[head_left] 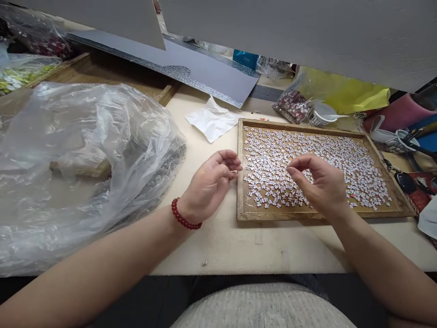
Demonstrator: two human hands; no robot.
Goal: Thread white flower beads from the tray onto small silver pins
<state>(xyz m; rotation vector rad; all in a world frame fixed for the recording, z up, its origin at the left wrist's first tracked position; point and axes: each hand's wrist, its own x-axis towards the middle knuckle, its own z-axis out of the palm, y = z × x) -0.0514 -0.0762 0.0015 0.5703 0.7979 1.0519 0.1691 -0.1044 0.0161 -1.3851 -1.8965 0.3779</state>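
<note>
My left hand (213, 184), with a red bead bracelet (184, 217) at the wrist, is just off the left rim of a shallow wooden tray (241, 191). Its fingers are loosely bent, a gap shows between them and the thumb, and I see nothing in them. Many small flat white pieces (273, 177) with dark and reddish marks lie spread across the tray. Over their middle hangs my right hand (321, 184), thumb and forefinger tips pinched together. Whatever may be between those tips is too small to make out.
A large clear plastic bag (136, 132) covers the table's left side. A crumpled white tissue (213, 119) lies behind my left hand. Beyond the tray stand a bag of dark red pieces (292, 105) and a white cup (321, 114). Grey panels (307, 32) overhang the back.
</note>
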